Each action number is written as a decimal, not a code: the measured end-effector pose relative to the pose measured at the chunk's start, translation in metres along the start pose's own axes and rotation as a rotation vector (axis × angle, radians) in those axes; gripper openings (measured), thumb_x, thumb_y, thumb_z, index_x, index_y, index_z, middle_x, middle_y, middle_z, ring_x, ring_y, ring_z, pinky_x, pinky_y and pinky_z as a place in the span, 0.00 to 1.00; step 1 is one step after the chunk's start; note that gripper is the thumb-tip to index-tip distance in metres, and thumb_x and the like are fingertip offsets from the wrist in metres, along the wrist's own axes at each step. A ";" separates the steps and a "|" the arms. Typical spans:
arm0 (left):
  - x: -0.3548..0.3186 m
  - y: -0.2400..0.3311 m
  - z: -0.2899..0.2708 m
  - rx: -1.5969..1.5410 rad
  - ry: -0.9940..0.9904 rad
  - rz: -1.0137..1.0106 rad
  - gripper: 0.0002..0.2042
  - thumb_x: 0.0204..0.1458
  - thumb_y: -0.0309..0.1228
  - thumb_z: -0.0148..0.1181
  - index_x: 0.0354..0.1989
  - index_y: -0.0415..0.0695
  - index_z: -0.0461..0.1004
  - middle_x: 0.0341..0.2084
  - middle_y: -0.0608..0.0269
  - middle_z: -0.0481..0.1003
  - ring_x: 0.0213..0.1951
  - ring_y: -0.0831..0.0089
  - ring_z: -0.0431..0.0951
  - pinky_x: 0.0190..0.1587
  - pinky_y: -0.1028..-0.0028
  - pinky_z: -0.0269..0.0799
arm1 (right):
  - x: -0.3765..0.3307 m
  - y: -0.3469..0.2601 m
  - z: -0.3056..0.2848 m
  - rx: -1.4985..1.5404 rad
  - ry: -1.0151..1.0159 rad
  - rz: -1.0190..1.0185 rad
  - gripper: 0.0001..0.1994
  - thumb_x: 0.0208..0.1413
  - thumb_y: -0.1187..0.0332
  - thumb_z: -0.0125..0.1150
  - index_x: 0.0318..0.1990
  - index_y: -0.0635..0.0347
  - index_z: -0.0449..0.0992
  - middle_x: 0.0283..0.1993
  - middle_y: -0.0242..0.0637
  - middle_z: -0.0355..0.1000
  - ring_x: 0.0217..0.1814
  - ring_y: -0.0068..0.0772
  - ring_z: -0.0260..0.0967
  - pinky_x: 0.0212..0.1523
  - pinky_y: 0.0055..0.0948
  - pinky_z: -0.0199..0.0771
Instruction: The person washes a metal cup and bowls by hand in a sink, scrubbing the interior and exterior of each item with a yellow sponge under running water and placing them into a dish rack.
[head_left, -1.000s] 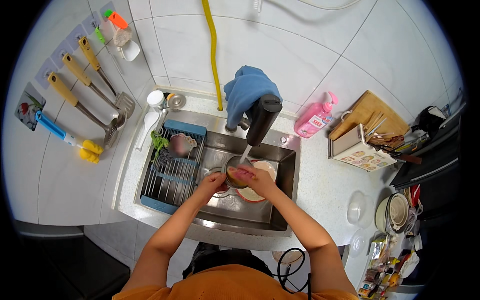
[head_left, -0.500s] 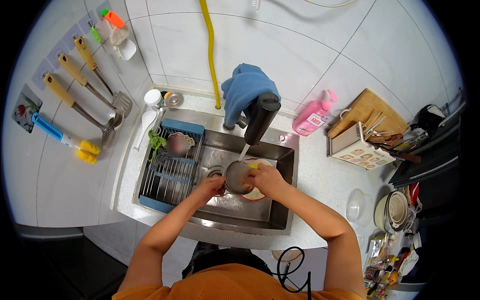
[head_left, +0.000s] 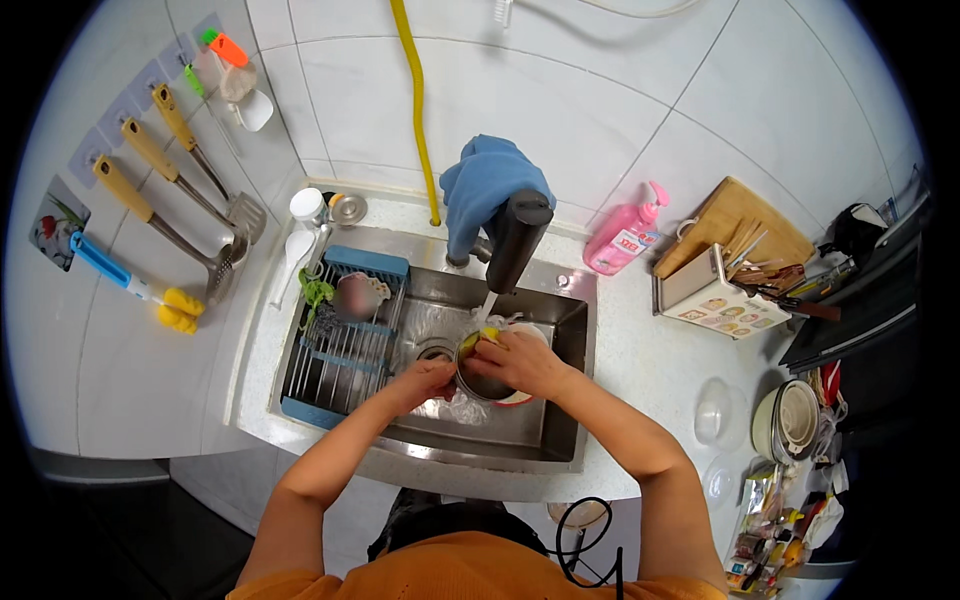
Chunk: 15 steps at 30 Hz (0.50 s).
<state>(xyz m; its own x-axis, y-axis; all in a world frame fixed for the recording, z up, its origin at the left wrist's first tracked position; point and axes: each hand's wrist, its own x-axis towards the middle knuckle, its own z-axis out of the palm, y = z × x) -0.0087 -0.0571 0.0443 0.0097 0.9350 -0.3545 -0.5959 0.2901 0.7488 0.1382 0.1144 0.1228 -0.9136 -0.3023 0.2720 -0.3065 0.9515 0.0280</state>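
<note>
My left hand [head_left: 428,383] is closed on the left rim of a round metal bowl [head_left: 486,388], held tilted over the sink [head_left: 425,445]. Inside the bowl, my right hand [head_left: 527,362] presses a yellow sponge [head_left: 489,334] to its wall; the fingertips are partly hidden. Water runs from the black faucet [head_left: 518,245] onto the sponge and bowl and splashes into the basin. Beneath my right hand a white dish with a red rim [head_left: 515,400] lies in the sink, mostly covered.
A blue-ended dish rack [head_left: 318,408] with greens and a blurred pinkish item spans the sink's left side. Blue cloth [head_left: 490,185] drapes behind the faucet. Right of it stand a pink pump bottle [head_left: 622,238], a chopstick holder [head_left: 725,295] and a cutting board [head_left: 738,222].
The bowl has tipped, and my right hand has shifted slightly with the sponge along its inside. Water now splashes more widely around the bowl.
</note>
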 end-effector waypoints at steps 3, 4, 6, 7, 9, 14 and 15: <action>0.002 0.005 0.004 0.122 0.025 0.048 0.15 0.54 0.39 0.50 0.23 0.40 0.68 0.28 0.66 0.64 0.28 0.77 0.69 0.34 0.77 0.66 | 0.000 -0.002 0.004 -0.056 0.080 0.089 0.14 0.43 0.68 0.52 0.41 0.47 0.70 0.38 0.27 0.63 0.32 0.29 0.63 0.27 0.27 0.66; 0.003 0.007 0.008 0.162 0.031 0.070 0.15 0.54 0.38 0.50 0.21 0.40 0.68 0.28 0.65 0.63 0.28 0.77 0.69 0.34 0.77 0.66 | -0.002 -0.003 0.007 -0.086 0.044 0.180 0.13 0.43 0.68 0.53 0.40 0.47 0.70 0.37 0.28 0.64 0.32 0.29 0.64 0.27 0.28 0.66; 0.006 0.006 0.014 0.304 0.116 0.171 0.16 0.53 0.37 0.52 0.19 0.39 0.68 0.28 0.65 0.61 0.28 0.77 0.69 0.33 0.77 0.67 | -0.003 -0.005 0.016 -0.147 -0.024 0.357 0.13 0.43 0.66 0.55 0.40 0.48 0.70 0.34 0.30 0.65 0.32 0.31 0.66 0.27 0.30 0.68; 0.007 0.006 0.017 0.376 0.161 0.224 0.17 0.53 0.37 0.52 0.17 0.38 0.68 0.29 0.65 0.60 0.28 0.77 0.69 0.33 0.77 0.67 | -0.002 -0.008 0.018 -0.101 -0.057 0.466 0.13 0.42 0.66 0.54 0.39 0.49 0.71 0.32 0.32 0.66 0.31 0.32 0.67 0.28 0.31 0.68; 0.007 0.004 0.026 0.510 0.249 0.365 0.15 0.51 0.35 0.55 0.17 0.38 0.68 0.27 0.63 0.60 0.28 0.74 0.69 0.32 0.75 0.67 | 0.002 -0.014 0.020 -0.011 -0.125 0.687 0.12 0.42 0.66 0.54 0.38 0.52 0.73 0.28 0.36 0.69 0.29 0.36 0.70 0.30 0.34 0.70; 0.006 0.006 0.027 1.216 0.396 0.608 0.12 0.45 0.34 0.59 0.17 0.39 0.68 0.25 0.54 0.61 0.28 0.60 0.70 0.30 0.68 0.68 | -0.019 -0.009 0.026 0.625 -0.037 0.880 0.14 0.46 0.64 0.56 0.42 0.55 0.73 0.34 0.44 0.72 0.34 0.40 0.72 0.36 0.31 0.71; 0.003 0.008 0.029 1.260 0.408 0.602 0.12 0.44 0.34 0.60 0.17 0.39 0.69 0.25 0.53 0.62 0.28 0.58 0.69 0.30 0.66 0.68 | -0.024 -0.009 0.029 0.775 0.027 0.944 0.14 0.47 0.64 0.56 0.43 0.57 0.73 0.36 0.44 0.73 0.35 0.41 0.72 0.37 0.30 0.71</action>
<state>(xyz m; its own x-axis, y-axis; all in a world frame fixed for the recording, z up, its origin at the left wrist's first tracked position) 0.0100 -0.0459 0.0652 -0.3348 0.9176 0.2141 0.6607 0.0666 0.7477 0.1553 0.1115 0.0883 -0.8607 0.4982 -0.1049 0.3875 0.5073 -0.7697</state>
